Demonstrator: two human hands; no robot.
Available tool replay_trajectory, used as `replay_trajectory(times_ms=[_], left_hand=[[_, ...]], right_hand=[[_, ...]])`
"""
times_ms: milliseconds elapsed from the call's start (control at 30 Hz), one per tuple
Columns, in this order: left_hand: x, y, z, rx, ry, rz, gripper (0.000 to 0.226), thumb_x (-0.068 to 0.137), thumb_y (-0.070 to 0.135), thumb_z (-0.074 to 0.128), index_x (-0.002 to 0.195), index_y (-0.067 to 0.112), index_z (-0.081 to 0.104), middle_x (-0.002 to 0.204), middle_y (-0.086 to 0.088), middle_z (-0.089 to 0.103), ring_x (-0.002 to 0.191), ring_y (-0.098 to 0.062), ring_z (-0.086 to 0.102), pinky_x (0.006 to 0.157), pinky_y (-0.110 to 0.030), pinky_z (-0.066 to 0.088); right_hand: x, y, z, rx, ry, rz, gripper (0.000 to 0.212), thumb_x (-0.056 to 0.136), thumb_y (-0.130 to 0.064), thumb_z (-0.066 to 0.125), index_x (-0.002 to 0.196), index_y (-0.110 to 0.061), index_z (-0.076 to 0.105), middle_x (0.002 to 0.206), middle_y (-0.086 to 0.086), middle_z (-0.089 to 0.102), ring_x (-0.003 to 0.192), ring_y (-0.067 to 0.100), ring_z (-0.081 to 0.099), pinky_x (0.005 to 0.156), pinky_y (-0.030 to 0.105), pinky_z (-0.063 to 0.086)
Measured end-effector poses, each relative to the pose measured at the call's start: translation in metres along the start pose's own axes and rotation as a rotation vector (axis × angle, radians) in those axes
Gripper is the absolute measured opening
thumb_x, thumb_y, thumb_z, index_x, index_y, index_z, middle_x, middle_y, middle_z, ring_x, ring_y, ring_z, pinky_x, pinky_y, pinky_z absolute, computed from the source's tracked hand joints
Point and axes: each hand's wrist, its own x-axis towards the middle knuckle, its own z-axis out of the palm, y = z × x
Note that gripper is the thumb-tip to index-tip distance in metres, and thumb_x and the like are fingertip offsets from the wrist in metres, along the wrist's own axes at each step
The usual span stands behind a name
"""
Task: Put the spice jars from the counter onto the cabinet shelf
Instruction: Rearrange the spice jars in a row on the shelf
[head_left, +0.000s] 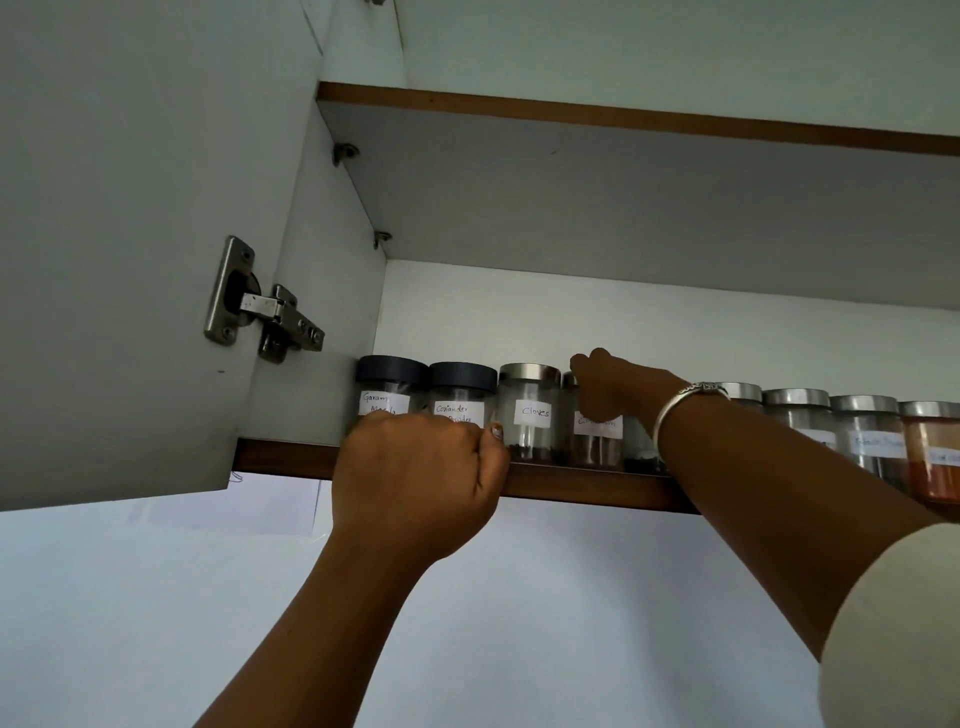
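Note:
Labelled glass spice jars stand in a row along the cabinet shelf (597, 486). From the left they are Garam Masala (387, 384) and Coriander Powder (462, 395), both with dark lids, then Cloves (530, 410) with a steel lid. My left hand (421, 473) is curled at the shelf edge over the lower part of the first two jars. Its thumb points up beside the Coriander Powder jar, which it seems to grip. My right hand (608, 387) reaches in from the right and grips the top of the fourth jar (597, 441), whose label is blurred.
Further steel-lidded jars (862, 431) continue to the right, the last one (930, 452) holding orange powder. The open cabinet door (130, 234) with its hinge (260, 306) hangs at left. An upper shelf (623, 114) spans above. A pale wall lies below.

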Motion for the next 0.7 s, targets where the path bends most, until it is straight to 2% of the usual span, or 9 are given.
replay_trajectory(times_ms=[100, 167, 267, 333, 400, 467, 567, 700], left_hand=[[0.001, 0.001, 0.002, -0.014, 0.024, 0.014, 0.050, 0.085, 0.034, 0.031, 0.045, 0.017, 0.056, 0.038, 0.001, 0.047, 0.037, -0.014, 0.029, 0.050, -0.023, 0.034], [0.000, 0.000, 0.002, -0.023, 0.027, 0.019, 0.050, 0.085, 0.034, 0.031, 0.045, 0.018, 0.056, 0.038, 0.001, 0.047, 0.036, -0.013, 0.031, 0.050, -0.023, 0.037], [-0.001, 0.000, 0.003, -0.046, 0.026, 0.019, 0.051, 0.085, 0.035, 0.030, 0.045, 0.018, 0.056, 0.038, 0.001, 0.047, 0.033, -0.015, 0.039, 0.049, -0.025, 0.043], [0.000, -0.001, 0.003, -0.036, 0.031, 0.019, 0.051, 0.085, 0.036, 0.031, 0.044, 0.018, 0.056, 0.038, 0.002, 0.047, 0.033, -0.013, 0.039, 0.048, -0.025, 0.041], [0.000, -0.001, 0.003, -0.025, 0.033, 0.021, 0.050, 0.085, 0.037, 0.031, 0.045, 0.019, 0.056, 0.038, 0.003, 0.048, 0.034, -0.012, 0.037, 0.049, -0.024, 0.040], [-0.001, -0.001, 0.004, -0.017, 0.036, 0.024, 0.051, 0.085, 0.038, 0.030, 0.046, 0.020, 0.058, 0.039, 0.004, 0.049, 0.037, -0.011, 0.033, 0.052, -0.024, 0.040], [-0.002, -0.002, 0.005, -0.022, 0.030, 0.023, 0.052, 0.086, 0.038, 0.029, 0.049, 0.020, 0.060, 0.041, 0.004, 0.051, 0.037, -0.013, 0.040, 0.056, -0.026, 0.044], [0.000, -0.002, 0.003, -0.048, 0.027, 0.006, 0.052, 0.084, 0.038, 0.030, 0.047, 0.019, 0.059, 0.041, 0.002, 0.052, 0.036, -0.015, 0.044, 0.055, -0.027, 0.046]], right_hand=[[0.002, -0.007, -0.002, -0.059, 0.092, -0.038, 0.065, 0.081, -0.010, 0.058, 0.139, -0.011, 0.027, 0.137, 0.019, 0.031, 0.128, 0.043, 0.032, 0.100, 0.047, 0.040], [0.005, -0.019, -0.011, -0.017, 0.122, -0.140, 0.075, 0.081, -0.010, 0.059, 0.145, -0.020, 0.021, 0.144, 0.018, 0.029, 0.134, 0.040, 0.026, 0.104, 0.046, 0.035], [0.013, -0.041, -0.022, -0.133, 0.017, -0.266, 0.070, 0.084, -0.010, 0.058, 0.146, -0.017, 0.026, 0.143, 0.014, 0.040, 0.129, 0.031, 0.040, 0.101, 0.037, 0.037], [0.020, -0.054, -0.023, -0.291, 0.001, -0.288, 0.060, 0.088, -0.009, 0.051, 0.144, -0.013, 0.030, 0.142, 0.013, 0.042, 0.127, 0.031, 0.043, 0.102, 0.036, 0.039], [0.024, -0.059, -0.021, -0.349, 0.020, -0.283, 0.055, 0.088, -0.006, 0.044, 0.142, -0.013, 0.036, 0.139, 0.012, 0.045, 0.125, 0.031, 0.045, 0.101, 0.040, 0.042], [0.026, -0.059, -0.022, -0.317, 0.034, -0.278, 0.054, 0.087, -0.005, 0.043, 0.140, -0.014, 0.040, 0.139, 0.010, 0.046, 0.125, 0.030, 0.045, 0.101, 0.039, 0.042], [0.025, -0.059, -0.019, -0.212, 0.022, -0.242, 0.060, 0.085, -0.003, 0.046, 0.142, -0.017, 0.036, 0.142, 0.008, 0.044, 0.126, 0.029, 0.044, 0.101, 0.036, 0.041], [0.021, -0.073, -0.020, -0.204, -0.009, -0.222, 0.075, 0.077, -0.012, 0.065, 0.143, -0.017, 0.028, 0.132, 0.016, 0.048, 0.117, 0.033, 0.050, 0.094, 0.043, 0.046]])
